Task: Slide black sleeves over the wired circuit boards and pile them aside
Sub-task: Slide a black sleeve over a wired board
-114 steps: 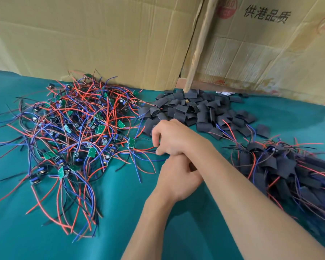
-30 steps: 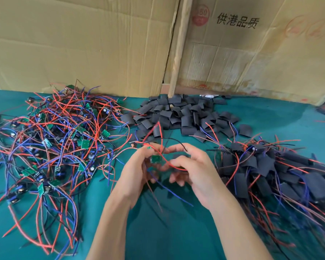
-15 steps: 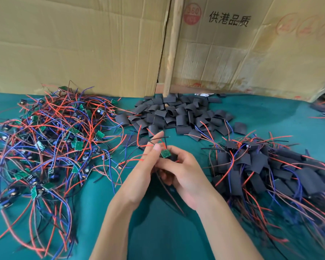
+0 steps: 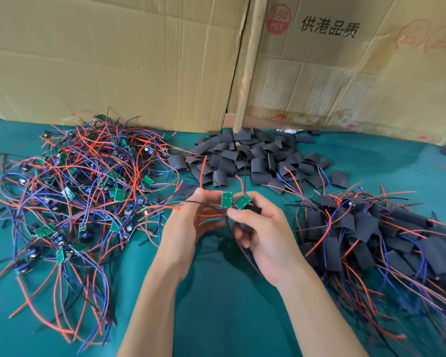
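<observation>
The creased brown cardboard box [image 4: 345,73] standing at the back right carries black printed Chinese characters, 供港品质 [image 4: 329,27]. To their left on the same box sits a faded red round stamp [image 4: 277,19] reading "360" above "PCS". Further right, pale red circular marks [image 4: 410,38] are too faint to read.

Table [image 4: 216,318], teal cloth cover. Left: tangled heap of bare boards [image 4: 70,197] with red, blue and black wires. Back centre: pile of loose black sleeves [image 4: 255,155], against the cardboard. One stray sleeve [image 4: 340,178] just right of that pile. Right: heap of sleeved boards [image 4: 371,235], wires trailing.
</observation>
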Action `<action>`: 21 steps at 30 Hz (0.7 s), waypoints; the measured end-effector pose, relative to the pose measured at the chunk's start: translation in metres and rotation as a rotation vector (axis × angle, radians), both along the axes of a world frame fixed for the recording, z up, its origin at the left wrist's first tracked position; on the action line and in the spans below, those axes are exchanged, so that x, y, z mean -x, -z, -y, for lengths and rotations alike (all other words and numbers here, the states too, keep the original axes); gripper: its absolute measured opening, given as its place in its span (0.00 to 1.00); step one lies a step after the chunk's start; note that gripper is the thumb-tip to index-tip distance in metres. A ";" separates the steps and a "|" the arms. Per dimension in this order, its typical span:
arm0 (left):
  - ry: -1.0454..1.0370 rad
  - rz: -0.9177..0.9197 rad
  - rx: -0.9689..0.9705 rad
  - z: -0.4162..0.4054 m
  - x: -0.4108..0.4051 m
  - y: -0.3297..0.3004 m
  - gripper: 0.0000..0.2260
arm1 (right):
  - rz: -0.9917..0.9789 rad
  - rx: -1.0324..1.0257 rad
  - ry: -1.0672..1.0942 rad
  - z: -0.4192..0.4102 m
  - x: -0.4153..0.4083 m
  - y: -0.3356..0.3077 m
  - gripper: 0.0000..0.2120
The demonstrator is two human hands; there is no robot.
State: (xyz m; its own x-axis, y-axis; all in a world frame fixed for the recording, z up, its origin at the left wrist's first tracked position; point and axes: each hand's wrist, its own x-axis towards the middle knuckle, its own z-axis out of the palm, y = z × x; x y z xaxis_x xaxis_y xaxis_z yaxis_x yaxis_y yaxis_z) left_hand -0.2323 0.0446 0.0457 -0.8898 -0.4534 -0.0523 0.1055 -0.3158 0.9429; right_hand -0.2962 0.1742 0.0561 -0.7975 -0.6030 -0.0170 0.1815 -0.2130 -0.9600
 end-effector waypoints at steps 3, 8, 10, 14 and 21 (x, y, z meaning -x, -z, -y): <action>0.055 0.006 0.092 0.000 0.000 0.001 0.16 | -0.004 0.042 -0.070 0.000 0.001 -0.002 0.07; 0.022 0.009 0.143 -0.002 0.000 0.002 0.16 | 0.020 -0.009 0.035 -0.001 0.002 -0.002 0.04; 0.005 0.002 0.111 -0.003 0.000 0.000 0.19 | 0.031 0.003 0.068 0.001 0.001 -0.002 0.05; 0.024 -0.028 0.099 0.003 -0.007 -0.002 0.16 | 0.040 0.031 0.150 -0.001 0.003 -0.004 0.06; 0.957 -0.176 -0.058 0.013 -0.028 -0.005 0.12 | 0.106 0.138 0.198 -0.021 0.020 -0.008 0.07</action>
State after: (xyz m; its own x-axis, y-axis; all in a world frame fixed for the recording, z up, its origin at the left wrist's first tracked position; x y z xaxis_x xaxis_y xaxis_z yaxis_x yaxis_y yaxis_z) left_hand -0.2043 0.0319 0.0506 -0.8777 0.4647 0.1169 -0.0826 -0.3869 0.9184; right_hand -0.3157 0.1949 0.0644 -0.8982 -0.4382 -0.0357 0.2219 -0.3817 -0.8973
